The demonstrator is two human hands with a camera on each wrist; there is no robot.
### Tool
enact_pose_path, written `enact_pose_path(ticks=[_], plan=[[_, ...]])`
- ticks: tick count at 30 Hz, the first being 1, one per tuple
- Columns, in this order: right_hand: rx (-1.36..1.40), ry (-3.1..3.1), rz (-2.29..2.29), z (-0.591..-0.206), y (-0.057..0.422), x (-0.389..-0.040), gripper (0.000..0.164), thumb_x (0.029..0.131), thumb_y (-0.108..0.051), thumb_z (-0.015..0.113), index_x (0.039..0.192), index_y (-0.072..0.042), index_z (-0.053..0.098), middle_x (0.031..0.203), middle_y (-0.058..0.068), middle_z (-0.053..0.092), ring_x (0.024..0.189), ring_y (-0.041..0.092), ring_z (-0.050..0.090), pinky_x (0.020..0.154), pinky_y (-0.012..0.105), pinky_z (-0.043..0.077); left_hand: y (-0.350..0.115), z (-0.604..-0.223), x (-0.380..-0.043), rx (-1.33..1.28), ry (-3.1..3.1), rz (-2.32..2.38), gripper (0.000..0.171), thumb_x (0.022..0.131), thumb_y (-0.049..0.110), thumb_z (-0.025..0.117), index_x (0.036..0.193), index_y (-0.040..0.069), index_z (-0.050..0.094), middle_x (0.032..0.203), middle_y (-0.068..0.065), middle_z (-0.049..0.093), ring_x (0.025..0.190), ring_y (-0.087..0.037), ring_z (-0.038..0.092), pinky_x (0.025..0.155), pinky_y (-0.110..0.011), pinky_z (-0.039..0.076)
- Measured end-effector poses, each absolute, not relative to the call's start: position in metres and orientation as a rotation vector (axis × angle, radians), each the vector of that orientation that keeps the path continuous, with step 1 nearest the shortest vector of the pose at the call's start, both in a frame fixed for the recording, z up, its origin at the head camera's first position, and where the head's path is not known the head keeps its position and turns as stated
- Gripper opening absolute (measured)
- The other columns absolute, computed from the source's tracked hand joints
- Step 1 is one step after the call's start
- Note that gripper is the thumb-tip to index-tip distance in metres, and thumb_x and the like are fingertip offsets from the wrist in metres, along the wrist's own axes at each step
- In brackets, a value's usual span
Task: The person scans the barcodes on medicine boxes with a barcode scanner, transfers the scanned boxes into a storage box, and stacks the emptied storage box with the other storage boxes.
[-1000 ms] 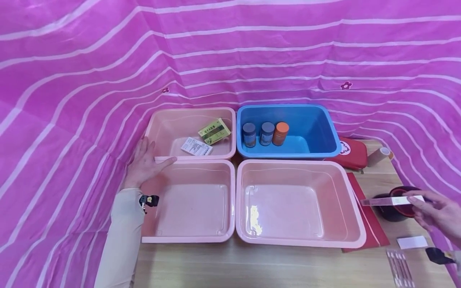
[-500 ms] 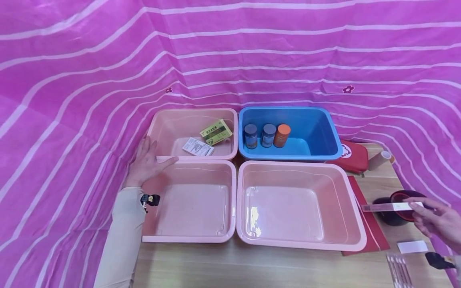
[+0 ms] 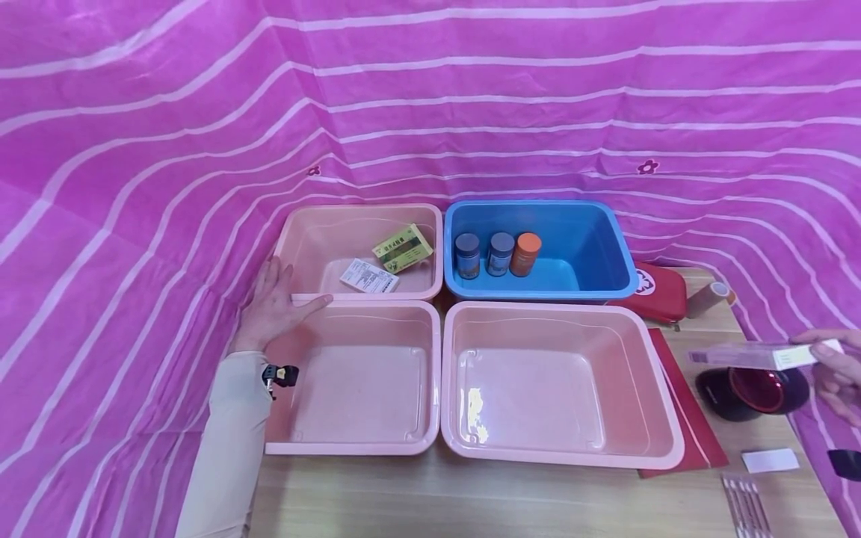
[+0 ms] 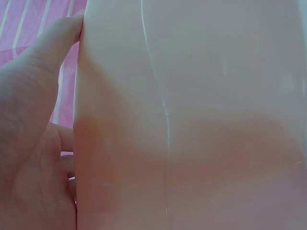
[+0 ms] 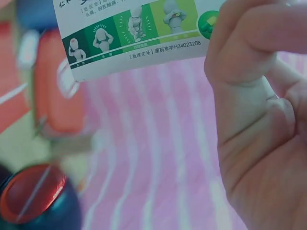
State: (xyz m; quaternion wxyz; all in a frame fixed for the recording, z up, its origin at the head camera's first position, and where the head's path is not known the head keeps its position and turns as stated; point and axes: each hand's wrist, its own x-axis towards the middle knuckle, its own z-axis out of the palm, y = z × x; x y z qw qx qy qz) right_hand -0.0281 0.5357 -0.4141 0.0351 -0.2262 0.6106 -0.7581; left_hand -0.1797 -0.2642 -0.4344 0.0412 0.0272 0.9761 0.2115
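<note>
My right hand (image 3: 841,370) pinches a flat medicine box (image 3: 794,356) at its end, at the right edge of the head view. In the right wrist view the medicine box (image 5: 136,36) shows small white figures on green panels and printed text. It overlaps a black, red-rimmed round container (image 3: 756,390) in the head view. My left hand (image 3: 272,306) rests at the left, where the two left pink tubs meet, its thumb along the rim of the front left tub (image 3: 356,449). In the left wrist view, fingers (image 4: 67,136) show behind the tub wall.
The back left pink tub (image 3: 363,210) holds a green packet and a white box. Three bottles stand in the blue tub (image 3: 538,205). A front right pink tub (image 3: 565,458) adjoins. Rightward lie a red case (image 3: 662,291), a tube (image 3: 706,299), a white box (image 3: 770,460) and swabs (image 3: 747,504).
My right hand has moved right and slightly up with the medicine box, uncovering more of the black container. The left hand stays in place on the tubs.
</note>
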Motion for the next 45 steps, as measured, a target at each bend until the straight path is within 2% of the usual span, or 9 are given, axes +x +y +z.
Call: enact_pose_path(ticks=[3, 5, 11, 15, 19, 26, 31, 36, 45], plan=[[-0.871, 1.731, -2.35, -0.39, 0.51, -0.041, 0.061, 0.096, 0.023, 0.003, 0.139, 0.018, 0.046, 0.07, 0.007, 0.058, 0.031, 0.023, 0.033, 0.021, 0.018, 0.026, -0.264, -0.434, -0.18, 0.086, 2.993, 0.65, 0.113, 0.089, 0.068, 0.064, 0.16, -0.008, 0.019, 0.169, -0.03, -0.003, 0.158, -0.046, -0.005, 0.121, -0.073, 0.009], [-0.882, 1.771, -2.313, -0.371, 0.488, -0.047, 0.056, 0.096, 0.025, 0.008, 0.137, 0.02, 0.046, 0.068, 0.009, 0.058, 0.034, 0.022, 0.037, 0.022, 0.019, 0.026, -0.265, -0.434, -0.18, 0.086, 2.992, 0.653, 0.113, 0.089, 0.068, 0.064, 0.16, -0.008, 0.019, 0.169, -0.03, -0.003, 0.158, -0.046, -0.005, 0.121, -0.073, 0.009], [-0.683, 2.246, -1.911, -0.32, 0.417, -0.065, 0.042, 0.099, 0.023, 0.033, 0.133, 0.011, 0.055, 0.068, 0.005, 0.062, 0.043, 0.02, 0.046, 0.03, 0.029, 0.031, -0.265, -0.434, -0.18, 0.085, 2.985, 0.654, 0.114, 0.089, 0.069, 0.063, 0.16, -0.007, 0.018, 0.169, -0.029, -0.004, 0.158, -0.046, -0.005, 0.119, -0.075, 0.01], [-0.725, 2.302, -1.691, -0.304, 0.374, -0.092, 0.039, 0.1, 0.018, 0.043, 0.134, 0.006, 0.056, 0.067, 0.007, 0.062, 0.045, 0.02, 0.05, 0.035, 0.035, 0.036, -0.265, -0.434, -0.18, 0.087, 2.983, 0.644, 0.115, 0.089, 0.069, 0.063, 0.161, -0.007, 0.017, 0.169, -0.029, -0.006, 0.157, -0.047, -0.006, 0.118, -0.076, 0.009], [-0.747, 2.318, -1.534, -0.294, 0.326, -0.123, 0.033, 0.102, 0.006, 0.052, 0.133, -0.005, 0.059, 0.066, 0.007, 0.062, 0.044, 0.022, 0.051, 0.034, 0.034, 0.04, -0.265, -0.435, -0.179, 0.09, 2.983, 0.625, 0.115, 0.089, 0.07, 0.062, 0.161, -0.007, 0.016, 0.169, -0.029, -0.007, 0.157, -0.047, -0.007, 0.117, -0.078, 0.009], [-0.819, 2.223, -1.454, -0.302, 0.239, -0.181, 0.027, 0.105, -0.016, 0.06, 0.131, -0.011, 0.062, 0.073, 0.018, 0.068, 0.05, 0.032, 0.056, 0.039, 0.035, 0.047, -0.265, -0.435, -0.179, 0.098, 2.998, 0.633, 0.114, 0.089, 0.068, 0.064, 0.16, -0.008, 0.019, 0.169, -0.031, -0.004, 0.157, -0.047, -0.005, 0.118, -0.077, 0.009], [-0.736, 2.156, -1.377, -0.318, 0.182, -0.212, 0.034, 0.102, -0.032, 0.066, 0.132, -0.017, 0.063, 0.081, 0.023, 0.068, 0.053, 0.028, 0.056, 0.041, 0.031, 0.044, -0.264, -0.436, -0.179, 0.085, 2.978, 0.65, 0.115, 0.089, 0.07, 0.062, 0.161, -0.007, 0.016, 0.169, -0.029, -0.006, 0.157, -0.046, -0.007, 0.119, -0.075, 0.008], [-0.741, 2.133, -1.291, -0.329, 0.139, -0.237, 0.034, 0.101, -0.03, 0.067, 0.13, -0.013, 0.063, 0.082, 0.027, 0.067, 0.054, 0.024, 0.059, 0.045, 0.032, 0.049, -0.264, -0.435, -0.179, 0.078, 2.974, 0.653, 0.115, 0.089, 0.071, 0.061, 0.161, -0.006, 0.016, 0.17, -0.027, -0.007, 0.158, -0.045, -0.008, 0.12, -0.075, 0.008], [-0.71, 2.196, -1.19, -0.34, 0.091, -0.271, 0.027, 0.101, -0.023, 0.066, 0.125, -0.01, 0.064, 0.074, 0.014, 0.066, 0.056, 0.027, 0.063, 0.048, 0.03, 0.053, -0.265, -0.433, -0.179, 0.083, 2.982, 0.646, 0.115, 0.089, 0.07, 0.062, 0.161, -0.007, 0.016, 0.17, -0.028, -0.006, 0.158, -0.045, -0.007, 0.12, -0.074, 0.008]])
